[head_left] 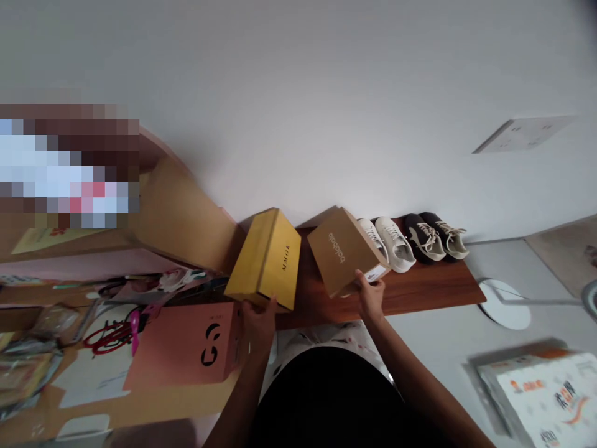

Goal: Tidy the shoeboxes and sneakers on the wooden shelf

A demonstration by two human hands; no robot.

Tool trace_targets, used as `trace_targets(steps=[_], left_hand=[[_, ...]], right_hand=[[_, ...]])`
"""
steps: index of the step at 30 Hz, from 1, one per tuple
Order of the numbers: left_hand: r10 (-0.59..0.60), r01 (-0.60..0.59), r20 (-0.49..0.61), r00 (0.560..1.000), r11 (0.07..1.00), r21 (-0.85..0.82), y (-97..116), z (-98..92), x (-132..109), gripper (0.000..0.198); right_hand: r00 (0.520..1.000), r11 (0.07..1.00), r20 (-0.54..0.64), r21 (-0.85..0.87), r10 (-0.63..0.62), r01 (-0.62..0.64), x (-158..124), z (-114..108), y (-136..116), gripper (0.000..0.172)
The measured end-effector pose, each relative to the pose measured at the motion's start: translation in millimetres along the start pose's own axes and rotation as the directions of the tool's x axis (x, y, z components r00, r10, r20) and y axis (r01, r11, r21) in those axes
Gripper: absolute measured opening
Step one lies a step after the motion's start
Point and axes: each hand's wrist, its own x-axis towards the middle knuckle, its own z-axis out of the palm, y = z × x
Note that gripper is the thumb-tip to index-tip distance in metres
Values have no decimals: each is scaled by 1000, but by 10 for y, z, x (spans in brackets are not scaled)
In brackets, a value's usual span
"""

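In the head view, my left hand (261,320) is closed on the near edge of a yellow MMOK box (267,261), which is tilted at the left part of a reddish-brown wooden board (424,287). My right hand (370,297) grips the near right corner of a brown balabala shoebox (333,258), thumb on its side by a white label. The two boxes stand apart, with bare wood between them. Beside the brown box sits a pair of white shoes (395,246), partly hidden by it. A pair of dark shoes with pale laces (425,239) sits farther right.
A pink box (181,348) lies on a cluttered surface at the left, near red cables (109,338). A large open carton (186,214) rises behind. A wall socket (525,134) is at the upper right. A white printed package (550,398) and a round white base (506,305) lie right.
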Motion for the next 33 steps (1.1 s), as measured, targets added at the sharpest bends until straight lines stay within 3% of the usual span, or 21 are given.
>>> trace_targets(steps=[2,3,6,9,12,15,18,25,29,31,33], left_hand=[[76,-87,89,993,988,130,-44,-50,-67,28],[81,-107,156,984,981,162,-79,-51,-72,25],[68,-136,325,943,972,193,-209,26,8,16],[83,-215,439,894,942,259,-360,148,121,17],[118,-339,546,830,883,325,-503,248,158,26],[132,-325,543,829,904,276,-583,324,145,32],[82,-219,498,863,950,223,-571,369,172,33],[-58,-29,406,912,978,205,-394,402,267,33],[54,-238,417,907,884,403,-399,425,108,32],[99,-316,400,911,790,525,-460,415,-41,36],[104,-309,352,930,739,598,-530,416,-225,41]], right_hand=[[975,967,-26,-137,-219,214,-44,-87,-70,75],[946,921,16,-224,-323,318,-50,-104,-84,77],[824,716,323,-409,-465,565,-19,-64,-33,52],[715,515,590,-509,-375,690,20,22,112,19],[665,324,710,-589,-230,741,-5,57,262,23],[630,186,774,-611,-65,769,-52,49,359,28],[612,157,790,-610,40,777,-29,57,383,33],[648,147,745,-667,160,731,169,178,213,32],[626,181,762,-647,164,741,90,155,106,26],[600,247,790,-610,122,753,78,5,64,29],[582,340,811,-565,60,752,152,-279,16,35]])
